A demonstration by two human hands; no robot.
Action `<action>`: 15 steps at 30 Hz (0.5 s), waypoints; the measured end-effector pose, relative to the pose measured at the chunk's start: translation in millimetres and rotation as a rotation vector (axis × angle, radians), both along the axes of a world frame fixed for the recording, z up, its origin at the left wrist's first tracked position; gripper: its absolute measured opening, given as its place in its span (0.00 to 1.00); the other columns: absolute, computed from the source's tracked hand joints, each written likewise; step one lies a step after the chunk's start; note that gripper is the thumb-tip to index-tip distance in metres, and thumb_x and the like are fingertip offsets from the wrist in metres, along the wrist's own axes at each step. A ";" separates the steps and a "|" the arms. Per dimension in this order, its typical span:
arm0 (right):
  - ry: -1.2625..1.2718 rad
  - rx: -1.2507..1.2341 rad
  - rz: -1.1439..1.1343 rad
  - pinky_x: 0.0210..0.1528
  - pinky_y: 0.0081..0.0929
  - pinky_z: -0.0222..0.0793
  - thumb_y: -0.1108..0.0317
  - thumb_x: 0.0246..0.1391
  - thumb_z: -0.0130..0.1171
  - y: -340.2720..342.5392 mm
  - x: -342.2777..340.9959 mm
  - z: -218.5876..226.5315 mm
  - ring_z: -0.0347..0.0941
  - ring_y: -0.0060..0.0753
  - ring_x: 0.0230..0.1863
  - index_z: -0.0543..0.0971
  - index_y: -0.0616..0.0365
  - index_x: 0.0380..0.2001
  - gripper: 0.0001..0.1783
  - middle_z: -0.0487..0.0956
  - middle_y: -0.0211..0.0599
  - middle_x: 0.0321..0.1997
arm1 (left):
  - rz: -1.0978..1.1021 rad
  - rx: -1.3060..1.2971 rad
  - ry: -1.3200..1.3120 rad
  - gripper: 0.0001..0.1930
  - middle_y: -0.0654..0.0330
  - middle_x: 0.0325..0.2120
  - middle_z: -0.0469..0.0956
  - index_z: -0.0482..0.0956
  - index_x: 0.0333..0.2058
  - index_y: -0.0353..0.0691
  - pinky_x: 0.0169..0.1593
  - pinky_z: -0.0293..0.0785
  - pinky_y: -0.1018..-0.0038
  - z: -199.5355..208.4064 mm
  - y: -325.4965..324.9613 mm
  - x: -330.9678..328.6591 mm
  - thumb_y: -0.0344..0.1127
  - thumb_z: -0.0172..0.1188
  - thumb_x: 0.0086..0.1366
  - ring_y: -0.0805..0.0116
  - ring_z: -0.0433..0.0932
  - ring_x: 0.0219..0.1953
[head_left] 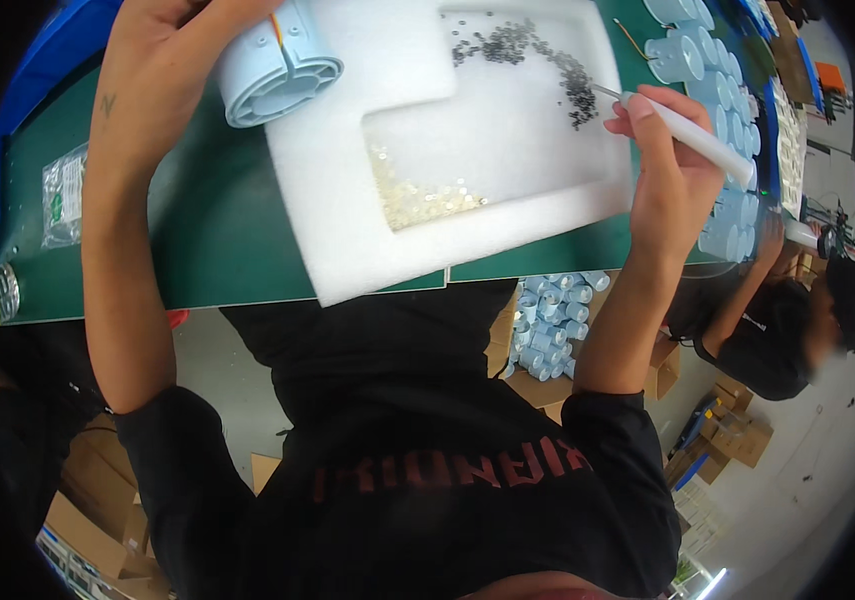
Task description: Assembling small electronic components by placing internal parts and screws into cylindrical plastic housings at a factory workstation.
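My left hand (159,75) is closed round a light blue plastic cylinder part (282,75), tilted so its ribbed end faces me; an orange wire runs down its side. In my right hand (669,160) is a slim white screwdriver (695,138). Its thin metal tip reaches into a scatter of small dark pieces, apparently screws (575,92). They lie in the recess of a white foam tray (317,230), under the blue part's right side. Small pale yellowish discs (435,203) are spread in the recess's near left corner.
Rows of similar blue cylinders (712,90) line the green table (227,230) at right. A clear plastic bag (64,200) lies at left, near a blue bin (52,50). Below the table edge, a carton holds more blue cylinders (547,330). Another person (777,330) works at right.
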State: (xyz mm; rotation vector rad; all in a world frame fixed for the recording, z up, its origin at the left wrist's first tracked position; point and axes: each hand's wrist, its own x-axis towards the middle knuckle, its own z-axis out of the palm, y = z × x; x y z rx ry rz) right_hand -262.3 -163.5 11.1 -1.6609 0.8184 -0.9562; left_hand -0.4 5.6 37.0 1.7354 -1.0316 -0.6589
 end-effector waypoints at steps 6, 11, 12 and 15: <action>0.040 0.056 -0.053 0.31 0.20 0.73 0.76 0.51 0.57 -6.0 -15.1 -4.4 0.76 0.26 0.26 0.74 0.68 0.33 0.06 0.77 0.38 0.26 | 0.043 -0.194 -0.129 0.16 0.59 0.45 0.78 0.80 0.44 0.40 0.55 0.67 0.70 -46.2 5.5 32.4 0.43 0.58 0.64 0.68 0.75 0.47; 0.125 -0.007 -0.023 0.27 0.19 0.72 0.76 0.49 0.57 -0.9 -16.9 -7.9 0.75 0.23 0.25 0.74 0.67 0.30 0.05 0.76 0.37 0.26 | 0.141 -0.205 -0.237 0.18 0.57 0.44 0.78 0.80 0.46 0.42 0.57 0.66 0.67 -54.0 12.0 33.4 0.47 0.60 0.62 0.64 0.75 0.48; 0.133 -0.011 -0.017 0.27 0.18 0.72 0.75 0.49 0.57 -0.2 -15.6 -7.7 0.75 0.22 0.24 0.74 0.67 0.29 0.05 0.77 0.37 0.25 | 0.147 -0.187 -0.258 0.19 0.57 0.44 0.78 0.80 0.46 0.43 0.58 0.66 0.66 -54.6 12.7 34.1 0.48 0.60 0.61 0.63 0.75 0.49; 0.165 -0.012 -0.022 0.27 0.17 0.71 0.75 0.48 0.58 -0.8 -14.1 -7.0 0.74 0.21 0.23 0.75 0.66 0.28 0.05 0.77 0.36 0.24 | 0.145 -0.124 -0.300 0.19 0.57 0.44 0.78 0.80 0.46 0.44 0.58 0.66 0.64 -53.3 15.0 33.4 0.48 0.60 0.61 0.62 0.75 0.50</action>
